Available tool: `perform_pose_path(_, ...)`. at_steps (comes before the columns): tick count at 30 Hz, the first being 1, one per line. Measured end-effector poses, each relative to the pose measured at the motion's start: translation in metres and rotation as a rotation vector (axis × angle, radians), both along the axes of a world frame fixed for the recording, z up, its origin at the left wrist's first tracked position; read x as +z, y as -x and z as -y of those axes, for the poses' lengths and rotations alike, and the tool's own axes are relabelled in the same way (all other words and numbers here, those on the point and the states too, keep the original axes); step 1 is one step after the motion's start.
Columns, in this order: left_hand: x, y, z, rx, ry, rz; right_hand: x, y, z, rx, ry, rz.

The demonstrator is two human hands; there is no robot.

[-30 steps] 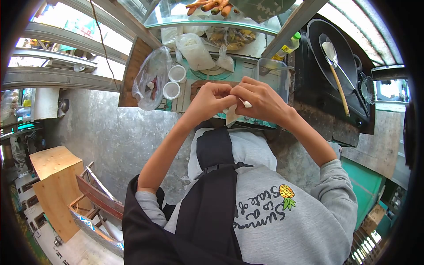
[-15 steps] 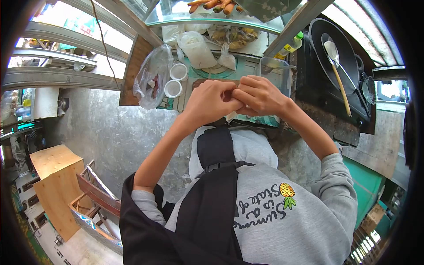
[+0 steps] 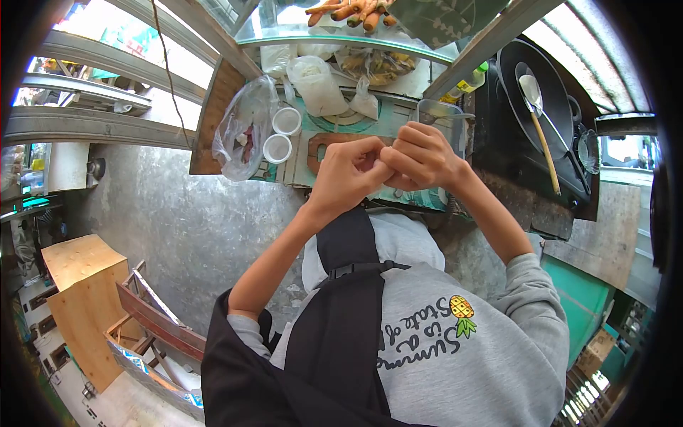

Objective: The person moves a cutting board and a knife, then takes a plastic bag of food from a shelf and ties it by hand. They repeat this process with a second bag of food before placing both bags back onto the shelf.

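My left hand (image 3: 347,174) and my right hand (image 3: 422,160) meet at the fingertips above the counter's front edge. Both have curled, pinching fingers; whatever lies between them is hidden. Behind and below the hands is a brown wooden cutting board (image 3: 314,154), partly covered by them. Two white round tubs (image 3: 287,122) stand left of the board. Beside them lies a clear plastic bag (image 3: 238,146) with small reddish and pale pieces inside. Farther back sit a bag of white contents (image 3: 316,85) and a smaller knotted bag (image 3: 364,101).
A clear plastic container (image 3: 437,112) stands right of the board. On the black stove (image 3: 491,153) rests a dark wok (image 3: 516,82) with a wooden-handled turner (image 3: 546,149). Carrots (image 3: 352,11) lie on the glass shelf (image 3: 341,35) above. A plywood box (image 3: 89,306) stands at the left.
Both hands have shifted slightly down in the view and remain pinched together. More of the cutting board shows at the left, and the view itself has moved a little.
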State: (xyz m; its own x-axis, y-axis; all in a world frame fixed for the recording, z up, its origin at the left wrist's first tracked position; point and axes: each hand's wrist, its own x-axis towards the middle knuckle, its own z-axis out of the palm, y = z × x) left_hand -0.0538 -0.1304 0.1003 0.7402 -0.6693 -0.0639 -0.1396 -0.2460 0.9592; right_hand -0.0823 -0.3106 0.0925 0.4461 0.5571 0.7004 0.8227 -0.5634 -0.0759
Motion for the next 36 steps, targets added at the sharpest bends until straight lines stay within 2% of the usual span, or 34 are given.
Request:
perform_pose_path(1, 0.0, 0.0, -0.003, 0.003, 0.068, -0.211, 0.0, 0.0, -0.003, -0.009, -0.043, -0.038)
perform_pose_path(2, -0.001, -0.001, -0.005, 0.006, 0.068, -0.213, 0.0, 0.0, -0.005, -0.02, -0.086, -0.076)
perform_pose_path(4, -0.003, -0.006, -0.007, -0.048, 0.249, -0.287, 0.006, 0.001, -0.005, -0.021, -0.105, -0.156)
perform_pose_path(11, 0.012, -0.016, -0.015, -0.104, 0.076, -0.123, 0.022, 0.0, -0.004, 0.015, -0.097, -0.372)
perform_pose_path(12, 0.011, -0.015, -0.015, -0.108, 0.087, -0.143, 0.023, 0.001, -0.004, 0.016, -0.096, -0.37)
perform_pose_path(14, 0.011, -0.014, -0.014, -0.115, 0.099, -0.161, 0.026, 0.001, -0.004, -0.011, -0.13, -0.535)
perform_pose_path(16, 0.012, -0.013, -0.013, -0.145, 0.263, -0.382, 0.029, 0.004, -0.005, -0.024, -0.152, -0.585)
perform_pose_path(19, 0.018, -0.017, -0.019, -0.181, 0.168, -0.396, 0.037, 0.007, -0.005, -0.025, -0.177, -0.67)
perform_pose_path(23, -0.001, -0.018, -0.017, -0.243, 0.222, -0.319, 0.045, 0.011, -0.002, -0.036, -0.131, -0.807)
perform_pose_path(24, 0.008, -0.017, -0.016, -0.218, 0.2, -0.353, 0.045, 0.01, -0.002, -0.038, -0.131, -0.806)
perform_pose_path(26, 0.016, -0.015, -0.014, -0.193, 0.177, -0.386, 0.044, 0.008, -0.003, -0.029, 0.012, -0.612)
perform_pose_path(29, 0.016, -0.015, -0.013, -0.175, 0.139, -0.403, 0.04, 0.006, -0.007, -0.008, 0.035, -0.514)
perform_pose_path(31, 0.011, -0.017, -0.014, -0.163, 0.042, -0.202, 0.036, 0.005, -0.006, 0.008, 0.078, -0.475)
perform_pose_path(32, 0.011, -0.019, -0.014, -0.164, 0.042, -0.203, 0.034, 0.005, -0.006, 0.025, 0.124, -0.437)
perform_pose_path(34, 0.016, -0.025, -0.015, -0.281, -0.05, 0.055, 0.031, 0.005, -0.004, 0.042, 0.131, -0.396)
perform_pose_path(36, 0.03, -0.026, -0.014, -0.298, -0.135, 0.132, 0.031, 0.004, -0.006, 0.065, 0.136, -0.352)
